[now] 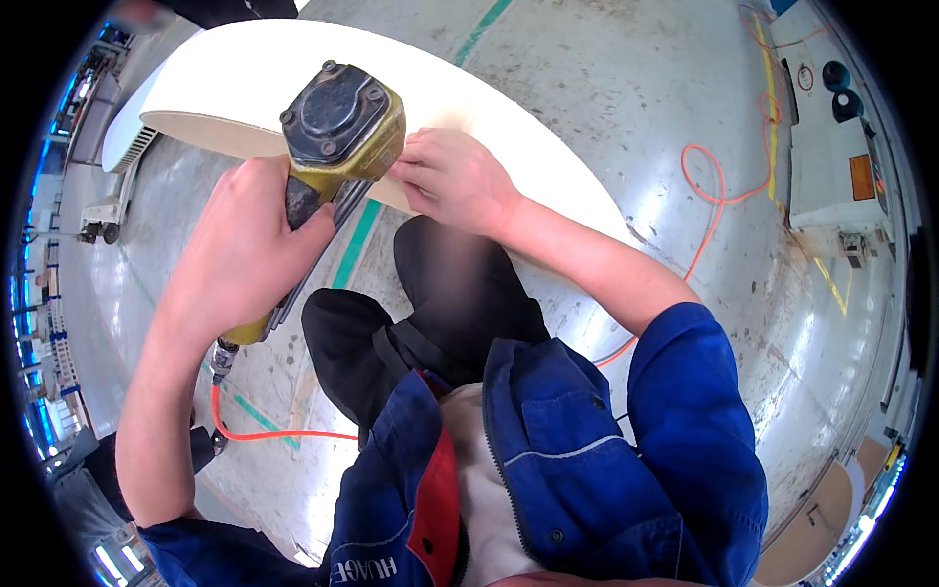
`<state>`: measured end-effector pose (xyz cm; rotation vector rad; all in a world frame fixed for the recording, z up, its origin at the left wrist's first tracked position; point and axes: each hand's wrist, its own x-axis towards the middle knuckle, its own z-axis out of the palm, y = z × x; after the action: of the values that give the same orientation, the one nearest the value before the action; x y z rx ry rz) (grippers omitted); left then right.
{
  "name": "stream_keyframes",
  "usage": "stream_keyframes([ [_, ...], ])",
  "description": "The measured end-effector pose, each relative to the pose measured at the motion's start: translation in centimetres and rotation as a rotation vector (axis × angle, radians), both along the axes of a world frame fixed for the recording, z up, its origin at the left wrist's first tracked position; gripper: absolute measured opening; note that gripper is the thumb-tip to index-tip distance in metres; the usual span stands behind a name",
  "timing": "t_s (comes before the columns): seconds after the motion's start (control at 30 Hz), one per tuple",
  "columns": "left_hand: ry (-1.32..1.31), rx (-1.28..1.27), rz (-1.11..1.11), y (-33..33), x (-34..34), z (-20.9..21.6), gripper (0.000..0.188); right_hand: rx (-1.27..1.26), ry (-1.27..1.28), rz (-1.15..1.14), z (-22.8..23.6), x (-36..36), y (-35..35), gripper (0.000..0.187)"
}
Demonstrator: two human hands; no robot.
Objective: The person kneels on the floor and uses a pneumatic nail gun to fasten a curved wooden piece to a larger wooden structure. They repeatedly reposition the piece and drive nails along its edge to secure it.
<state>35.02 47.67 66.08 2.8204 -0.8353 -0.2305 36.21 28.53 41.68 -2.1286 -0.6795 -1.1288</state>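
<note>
My left hand (238, 249) is wrapped round the handle of a yellow and black pneumatic staple gun (342, 115). An orange air hose (220, 416) joins the tool's lower end through a metal fitting. The gun's head is over the near edge of a large, curved white panel (509, 122), and its nose is hidden from me. Close beside that head, my right hand (455, 181) rests at the panel's edge with its fingers bent and pressed together. What lies between those fingertips, if anything, cannot be made out.
The orange hose (719, 201) loops over the grey floor at the right. Beyond it stands a pale machine cabinet (831, 176). Another curved white piece (127, 132) is at the far left, near a small wheeled jack (103, 220). Part of a person in dark clothing (230, 8) shows at the top.
</note>
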Motion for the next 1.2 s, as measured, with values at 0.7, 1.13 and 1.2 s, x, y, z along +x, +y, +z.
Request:
stream_keyframes([
  [0.7,0.293,-0.459,0.884,27.6,-10.7,-20.1,0.02,-0.139,0.291,0.216,0.7,-0.1,-4.0,0.037],
  [1.13,0.657,-0.063,1.163,33.9,-33.5,-59.0,0.061,-0.229,0.095,0.132,-0.3,-1.4,-2.9,0.035],
  [1.2,0.677,-0.082,1.188,32.9,-34.8,-60.7,0.06,-0.205,0.107,0.127,-0.6,-1.8,-2.7,0.035],
])
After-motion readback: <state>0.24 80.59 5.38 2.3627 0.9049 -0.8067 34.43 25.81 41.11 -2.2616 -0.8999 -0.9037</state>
